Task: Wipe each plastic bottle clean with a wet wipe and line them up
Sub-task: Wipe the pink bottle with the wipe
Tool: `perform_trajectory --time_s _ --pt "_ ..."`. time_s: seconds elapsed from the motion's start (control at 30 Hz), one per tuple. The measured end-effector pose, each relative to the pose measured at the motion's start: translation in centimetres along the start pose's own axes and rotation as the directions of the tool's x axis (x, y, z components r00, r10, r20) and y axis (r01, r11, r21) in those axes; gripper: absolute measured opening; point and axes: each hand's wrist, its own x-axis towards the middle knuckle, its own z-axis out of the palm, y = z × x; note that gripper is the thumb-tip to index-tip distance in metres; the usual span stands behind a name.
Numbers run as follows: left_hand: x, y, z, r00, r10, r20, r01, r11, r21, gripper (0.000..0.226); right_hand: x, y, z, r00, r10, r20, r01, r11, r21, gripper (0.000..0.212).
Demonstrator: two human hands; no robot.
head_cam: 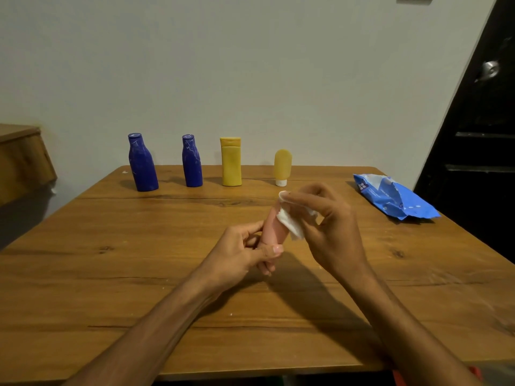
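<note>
Centre frame: left hand [245,252] grips pink bottle [274,229] by its lower end, tilted up, freeing the upper body for wiping. Right hand [326,218] pinches wet wipe [289,221] against its top. 4 bottles [230,162] stand rowed mid-frame; wipe pack [395,199] lies right, likely within reach.

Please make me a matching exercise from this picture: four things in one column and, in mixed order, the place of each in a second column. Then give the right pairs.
Things
1. pink bottle
2. wet wipe
3. wipes pack
4. small yellow tube

Places
A. lying on the table, far right
B. held in the left hand
C. standing cap-down beside the yellow bottle
D. pinched in the right hand

Pairs: 1-B, 2-D, 3-A, 4-C
</note>
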Motion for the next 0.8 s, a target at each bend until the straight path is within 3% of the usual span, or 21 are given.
perform_trajectory --time_s 0.07,0.17,0.3,0.4,0.47,0.53,0.63,0.8 --pt "0.0 0.0 -0.1 1.000 0.009 -0.012 -0.010 1.000 -0.018 0.026 -0.4 -0.4 0.4 0.994 -0.073 0.076 0.078 0.995 -0.065 0.028" --pt "0.0 0.0 -0.3 0.998 -0.031 -0.049 0.024 0.990 -0.142 0.027 -0.6 -0.8 0.7 0.974 -0.087 0.209 0.106 0.991 -0.082 0.026" --pt "0.1 0.0 -0.5 0.996 -0.088 -0.013 0.079 0.940 -0.331 0.047 0.2 -0.7 -0.4 0.940 0.060 0.335 -0.069 0.997 0.016 0.024" --pt "-0.1 0.4 -0.4 0.991 -0.118 0.070 0.137 0.872 -0.470 0.047 0.7 0.2 -1.0 0.970 0.150 0.190 -0.157 0.987 0.023 0.021" --pt "-0.2 0.6 -0.5 0.987 -0.117 0.107 0.154 0.860 -0.487 0.047 0.9 0.7 -1.1 0.977 0.207 0.044 -0.209 0.976 0.066 0.021" --pt "-0.2 0.7 -0.5 0.985 -0.107 0.138 0.161 0.865 -0.476 0.046 0.9 0.9 -1.1 0.972 0.234 -0.011 -0.232 0.969 0.089 0.022" --pt "-0.2 0.6 -0.4 0.988 -0.100 0.121 0.147 0.854 -0.498 0.049 0.6 0.6 -0.7 0.970 0.243 0.016 -0.243 0.962 0.126 0.023" --pt "-0.2 0.8 -0.4 0.997 -0.075 0.029 0.077 0.807 -0.585 0.040 0.1 -0.4 0.3 0.966 0.187 0.178 -0.209 0.971 0.114 0.020"
